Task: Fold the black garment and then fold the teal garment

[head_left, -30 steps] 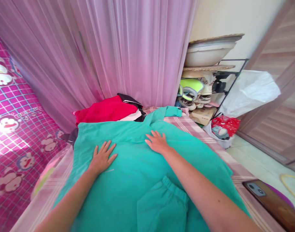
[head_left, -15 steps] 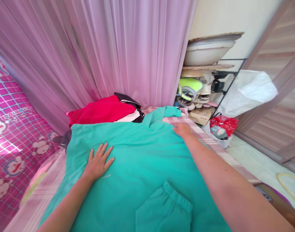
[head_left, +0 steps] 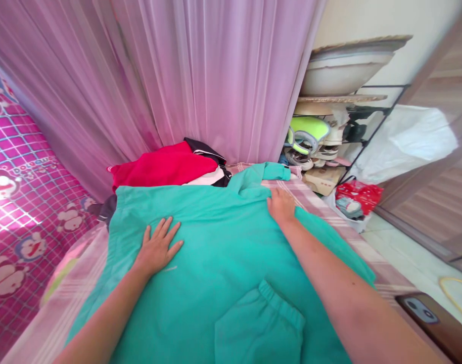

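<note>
Right hand (head_left: 282, 206) is now sitting farther out at 1 o'clock (can't tell if it's pinching), left hand (head_left: 157, 248) lying spread at 11, teal garment (head_left: 200, 293) sprawling under both at 12.

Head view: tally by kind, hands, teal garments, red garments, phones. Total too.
Left hand and right hand: 2
Teal garment: 1
Red garment: 1
Phone: 1
Total: 5
</note>
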A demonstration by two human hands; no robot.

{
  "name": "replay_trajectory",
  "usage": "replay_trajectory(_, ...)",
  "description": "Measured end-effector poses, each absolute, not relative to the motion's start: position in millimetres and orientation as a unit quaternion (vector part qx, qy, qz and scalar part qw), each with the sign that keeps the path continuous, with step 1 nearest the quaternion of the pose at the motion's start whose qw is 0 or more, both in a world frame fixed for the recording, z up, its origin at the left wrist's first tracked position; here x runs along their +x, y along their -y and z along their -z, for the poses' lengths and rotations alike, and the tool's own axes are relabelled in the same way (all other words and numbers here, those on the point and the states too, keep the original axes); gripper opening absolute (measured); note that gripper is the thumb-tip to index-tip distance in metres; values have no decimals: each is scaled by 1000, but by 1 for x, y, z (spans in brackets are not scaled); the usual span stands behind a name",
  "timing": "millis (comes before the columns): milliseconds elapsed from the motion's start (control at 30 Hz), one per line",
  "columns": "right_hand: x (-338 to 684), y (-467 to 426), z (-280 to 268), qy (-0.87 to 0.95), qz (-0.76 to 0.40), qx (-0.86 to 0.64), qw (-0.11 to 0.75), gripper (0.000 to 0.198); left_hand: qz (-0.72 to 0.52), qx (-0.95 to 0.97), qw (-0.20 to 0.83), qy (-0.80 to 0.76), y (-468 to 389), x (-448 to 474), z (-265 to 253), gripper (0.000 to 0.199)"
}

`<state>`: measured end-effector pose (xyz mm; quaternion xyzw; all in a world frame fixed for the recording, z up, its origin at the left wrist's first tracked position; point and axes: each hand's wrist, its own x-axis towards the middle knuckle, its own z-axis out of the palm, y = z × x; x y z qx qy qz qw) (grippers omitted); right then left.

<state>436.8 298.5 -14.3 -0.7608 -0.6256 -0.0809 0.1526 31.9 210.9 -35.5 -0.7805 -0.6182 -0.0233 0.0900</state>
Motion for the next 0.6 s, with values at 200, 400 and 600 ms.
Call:
replay_trajectory(200, 387, -242, 21, 769, 38, -629, 104, 53, 17, -779, 76, 623, -210, 34, 31, 60)
replay_trajectory(400, 391, -201, 14, 750, -17, -658, 64, 58, 21, -779, 78, 622, -211, 35, 31, 59)
replay_trajectory(600, 452, -173, 18, 686, 53, -722, 64, 55, 32, -776, 80, 625, -210, 36, 29, 58)
